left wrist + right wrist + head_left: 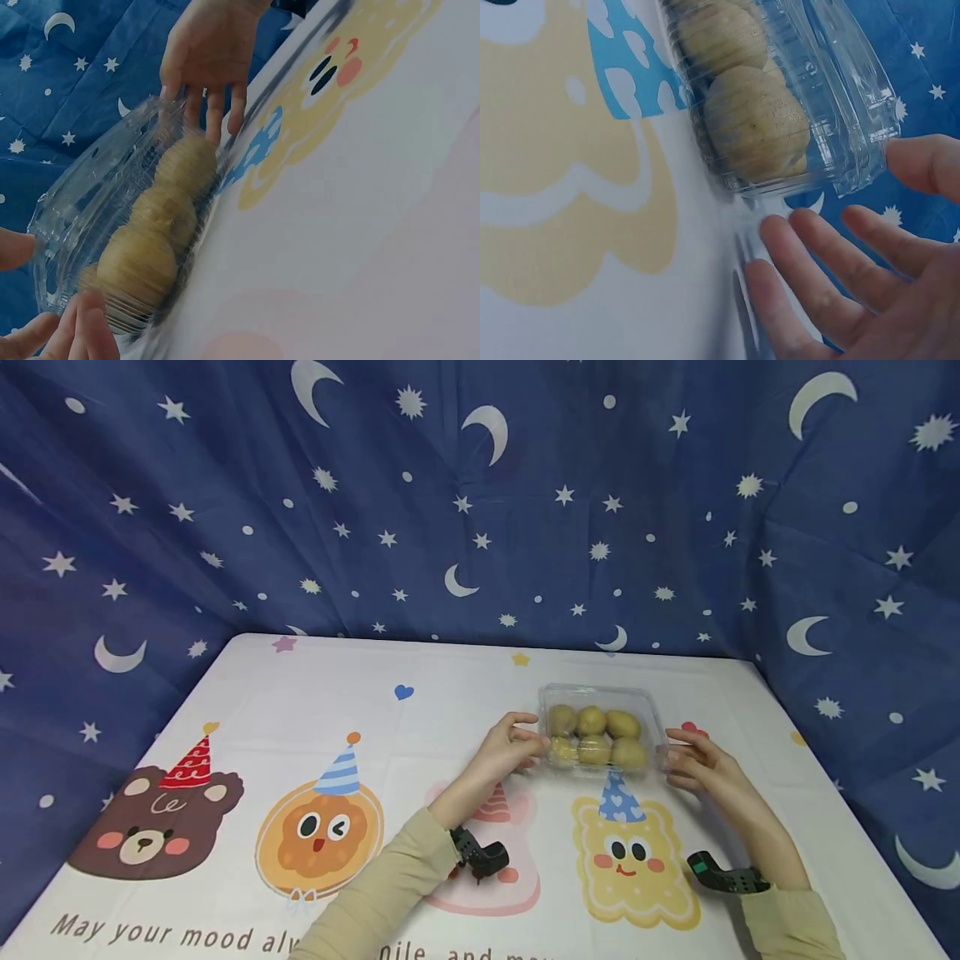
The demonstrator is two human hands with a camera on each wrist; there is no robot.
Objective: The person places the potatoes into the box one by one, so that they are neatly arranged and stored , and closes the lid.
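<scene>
A clear plastic clamshell box (651, 710) stands on the right half of the table in the head view. Through its walls show several roundish yellow-brown potatoes or kiwifruit (591, 720); I cannot tell which. My left hand (506, 747) is at the box's left end, its fingertips touching the plastic, thumb (13, 249) near the lid edge. At the opposite end, my right hand (705, 764) has its fingers spread. In the right wrist view its thumb (930, 161) touches the lid's corner, while the other fingers (832, 255) stand apart from the box wall.
A white tablecloth (337, 693) with printed cartoon figures and lettering covers the table. Behind and on both sides hangs a dark blue curtain (525, 527) with moons and stars. Each wrist wears a black band (480, 856).
</scene>
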